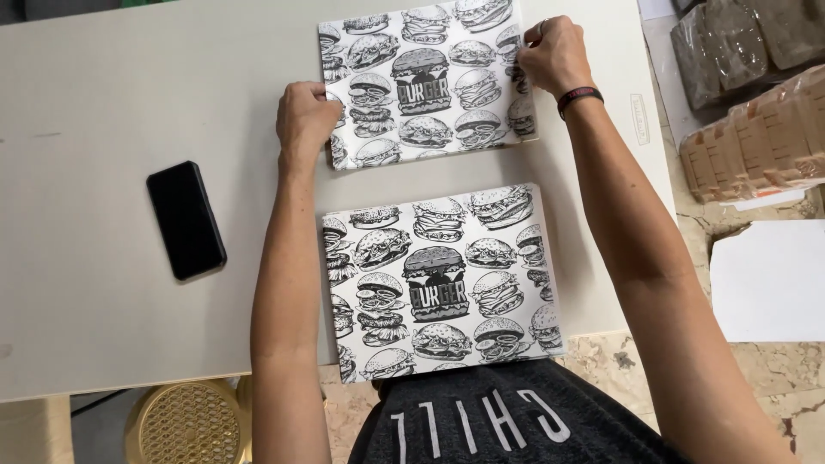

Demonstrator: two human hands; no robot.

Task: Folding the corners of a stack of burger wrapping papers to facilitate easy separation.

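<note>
Two flat cardboard sheets printed with black-and-white burger drawings lie on a pale table (pixel 103 103). The far sheet (pixel 425 82) is gripped at both side edges: my left hand (pixel 305 120) pinches its left edge, my right hand (pixel 554 56) pinches its right edge. A dark band circles my right wrist. The near sheet (pixel 438 283) lies between my forearms and hangs slightly over the table's front edge, untouched.
A black phone (pixel 185 219) lies face up to the left of my left arm. Plastic-wrapped stacks of brown cardboard (pixel 756 137) sit on the floor at right, with a white sheet (pixel 769 279) below them. A yellow woven stool (pixel 185 421) stands under the table's front edge.
</note>
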